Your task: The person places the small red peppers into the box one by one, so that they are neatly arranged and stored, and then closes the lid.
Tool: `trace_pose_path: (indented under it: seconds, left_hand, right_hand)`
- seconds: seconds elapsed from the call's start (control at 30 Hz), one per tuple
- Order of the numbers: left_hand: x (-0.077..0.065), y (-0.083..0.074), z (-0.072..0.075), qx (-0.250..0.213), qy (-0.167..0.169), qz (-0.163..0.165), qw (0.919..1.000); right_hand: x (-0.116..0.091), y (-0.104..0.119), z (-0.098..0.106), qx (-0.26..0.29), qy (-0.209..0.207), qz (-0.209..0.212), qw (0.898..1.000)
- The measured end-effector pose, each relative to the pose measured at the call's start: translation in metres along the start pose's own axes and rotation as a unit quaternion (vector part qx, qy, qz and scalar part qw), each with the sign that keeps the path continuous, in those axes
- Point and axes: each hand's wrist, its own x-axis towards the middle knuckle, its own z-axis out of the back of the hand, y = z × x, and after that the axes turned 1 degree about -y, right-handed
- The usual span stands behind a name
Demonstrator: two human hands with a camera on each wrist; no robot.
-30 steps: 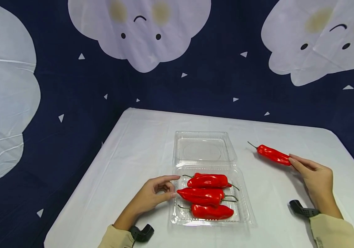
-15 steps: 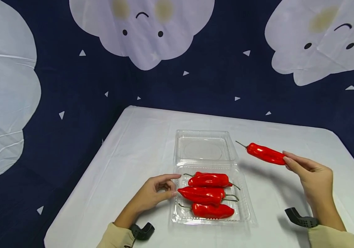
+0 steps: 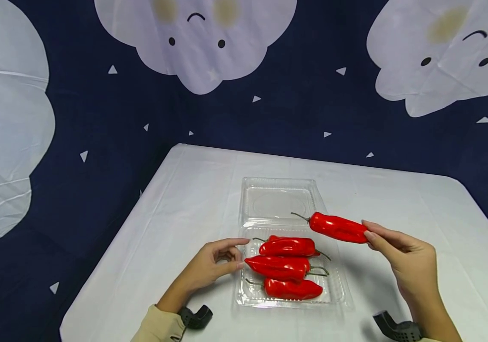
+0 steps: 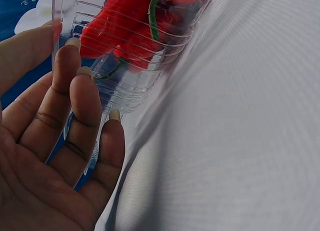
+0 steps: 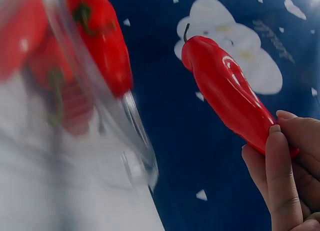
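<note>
My right hand [image 3: 415, 266] pinches a glossy red chili pepper [image 3: 338, 227] by its tapered end, between thumb and fingers. Its green stem points left, over the hinge side of a clear plastic clamshell box [image 3: 338, 289]. Several red peppers [image 3: 284, 267] lie crosswise in the box's near half, stems pointing both ways. At the box's left edge my left hand [image 3: 207, 268] rests with loosely bent fingers. In the left wrist view, fingertips [image 4: 82, 76] touch or nearly touch the ribbed wall [image 4: 130, 86]. The right wrist view shows the held pepper [image 5: 230, 93] apart from the box.
The box's lid [image 3: 278, 199] lies folded back, away from the person. A white cloth [image 3: 184, 190] covers the table. Behind it hangs a dark blue curtain [image 3: 226, 118] with cloud shapes. Black wrist mounts [image 3: 196, 317] sit near both sleeves.
My right hand has carried the pepper leftward from the table's right side, to above the right part of the box. The left hand and the peppers in the box have stayed put.
</note>
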Motion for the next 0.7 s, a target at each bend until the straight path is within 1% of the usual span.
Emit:
trace_pose_path:
  seconds: [0.1,0.2,0.27,0.37,0.43,0.5,0.7]
  left_hand:
    - [0.0,0.0,0.0,-0.001,0.0,0.0,1.0]
    - [0.0,0.0,0.0,-0.003,0.0,0.002,1.0]
    - [0.0,0.0,0.0,-0.002,0.0,0.003,1.0]
    - [0.0,0.001,0.0,-0.002,0.002,0.004,1.0]
    - [0.001,0.001,0.0,-0.002,0.003,0.002,1.0]
    - [0.001,0.001,0.0,-0.003,0.003,0.001,1.0]
    - [0.001,0.0,0.0,-0.003,0.0,0.001,1.0]
  right_hand:
    - [-0.012,0.0,-0.008,-0.014,0.03,0.009,0.999]
    - [-0.026,-0.001,-0.016,-0.045,0.083,0.022,0.995]
    - [-0.035,-0.004,-0.022,-0.076,0.122,0.03,0.989]
    - [-0.048,-0.009,-0.03,-0.111,0.164,0.037,0.979]
    - [-0.056,-0.011,-0.033,-0.123,0.174,0.037,0.976]
    - [-0.061,-0.012,-0.035,-0.123,0.176,0.035,0.976]
    - [-0.069,-0.016,-0.037,-0.122,0.182,0.048,0.974]
